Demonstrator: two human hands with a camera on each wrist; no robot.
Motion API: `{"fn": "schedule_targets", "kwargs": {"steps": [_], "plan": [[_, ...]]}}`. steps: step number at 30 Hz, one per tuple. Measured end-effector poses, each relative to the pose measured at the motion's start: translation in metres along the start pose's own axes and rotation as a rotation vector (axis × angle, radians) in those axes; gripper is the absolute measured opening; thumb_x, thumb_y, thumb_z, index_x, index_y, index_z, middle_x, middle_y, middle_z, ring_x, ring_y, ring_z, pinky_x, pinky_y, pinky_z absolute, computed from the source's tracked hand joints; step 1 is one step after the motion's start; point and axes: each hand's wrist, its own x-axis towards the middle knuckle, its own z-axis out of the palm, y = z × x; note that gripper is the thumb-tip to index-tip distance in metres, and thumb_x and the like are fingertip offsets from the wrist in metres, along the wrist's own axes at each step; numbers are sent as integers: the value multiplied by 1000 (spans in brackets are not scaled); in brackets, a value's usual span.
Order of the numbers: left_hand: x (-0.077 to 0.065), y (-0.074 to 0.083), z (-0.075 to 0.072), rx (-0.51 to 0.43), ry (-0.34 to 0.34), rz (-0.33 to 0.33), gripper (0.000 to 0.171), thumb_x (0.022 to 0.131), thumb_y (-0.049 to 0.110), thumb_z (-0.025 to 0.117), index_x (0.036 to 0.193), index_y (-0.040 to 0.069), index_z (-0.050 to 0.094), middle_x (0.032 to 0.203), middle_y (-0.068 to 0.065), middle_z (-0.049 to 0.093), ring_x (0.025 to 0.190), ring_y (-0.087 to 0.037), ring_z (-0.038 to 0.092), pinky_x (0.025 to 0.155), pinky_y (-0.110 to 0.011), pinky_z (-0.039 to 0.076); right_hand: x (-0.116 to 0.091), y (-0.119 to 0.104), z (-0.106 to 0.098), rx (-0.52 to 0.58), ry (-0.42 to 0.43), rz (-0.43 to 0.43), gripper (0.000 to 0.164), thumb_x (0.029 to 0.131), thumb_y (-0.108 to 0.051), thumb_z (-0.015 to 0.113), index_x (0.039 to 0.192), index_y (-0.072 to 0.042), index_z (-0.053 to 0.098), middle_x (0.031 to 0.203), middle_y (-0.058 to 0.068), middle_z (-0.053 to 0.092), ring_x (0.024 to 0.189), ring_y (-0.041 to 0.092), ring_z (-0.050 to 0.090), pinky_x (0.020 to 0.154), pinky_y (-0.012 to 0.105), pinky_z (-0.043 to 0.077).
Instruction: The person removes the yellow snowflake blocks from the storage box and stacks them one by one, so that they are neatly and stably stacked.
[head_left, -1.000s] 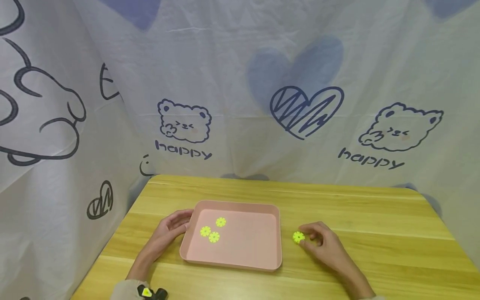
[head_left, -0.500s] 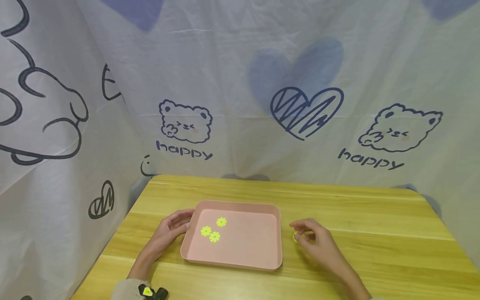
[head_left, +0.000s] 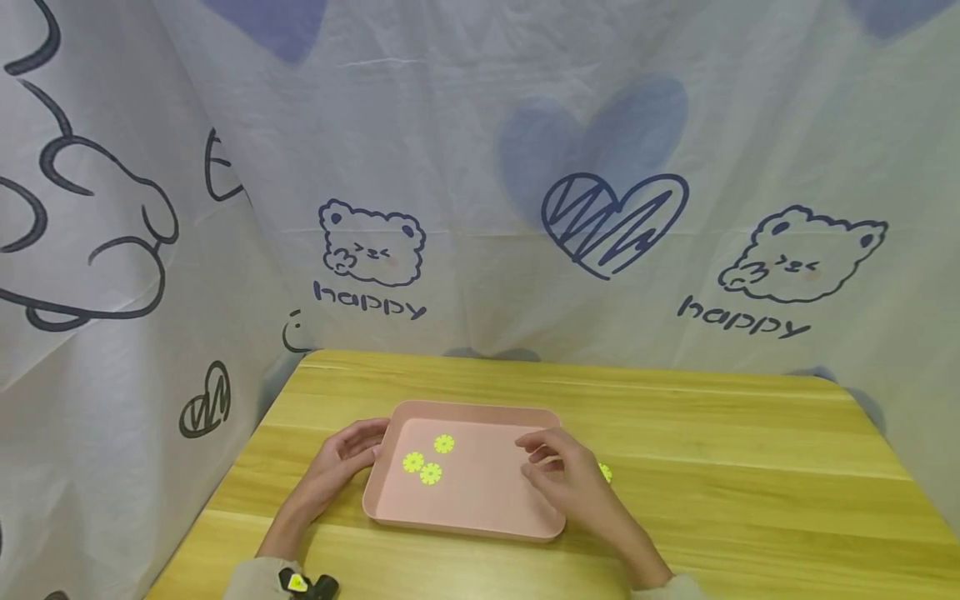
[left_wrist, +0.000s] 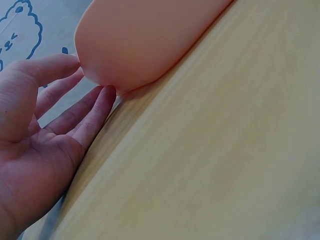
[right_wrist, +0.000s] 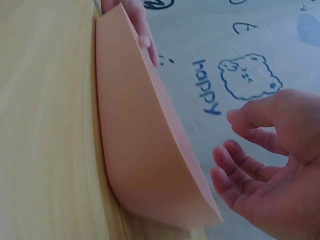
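My left hand (head_left: 347, 454) rests against the left end of a shallow pink tray (head_left: 495, 504). In the left wrist view, the thumb and fingertips (left_wrist: 107, 92) of that hand touch the tray's outer wall, fairly straight. Inside the tray, toward its left half, lie three bright yellow flower-shaped discs (head_left: 431, 473) with notched edges. Over the tray's right side hovers my right hand (head_left: 573, 479), thumb and fingers apart with nothing between them. Another yellow disc (head_left: 605, 472) lies on the table right of the tray, partly hidden behind this hand.
The tray sits on a wood-grain table (head_left: 750, 467). Behind and to the left hangs a pale curtain (head_left: 480, 300) printed with bears, hearts and the word "happy". A black strap with a yellow mark (head_left: 297, 582) is on the left sleeve.
My right hand first held the yellow disc beside the tray, then let go of it and moved left over the tray. The disc stays on the table. The left hand keeps its place.
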Motion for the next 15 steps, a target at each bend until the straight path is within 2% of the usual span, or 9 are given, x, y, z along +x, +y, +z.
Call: {"fn": "schedule_targets", "kwargs": {"steps": [7,15], "plan": [[0,0,1,2,4,-7,49,102,11,64,147,0,49,150,-22,49,130,-22,57,99,-30,54,12,-5,33,-10,7,44,27,89,1,74,115,-5,71,109,14,68,96,28,65,86,37,58],[1,0,1,-2,2,-5,48,102,10,64,147,0,49,150,-22,49,131,-25,57,99,-30,54,25,-4,64,-31,-45,25,23,92,-3,72,115,-1,70,106,14,67,93,24,63,83,39,58]]}}
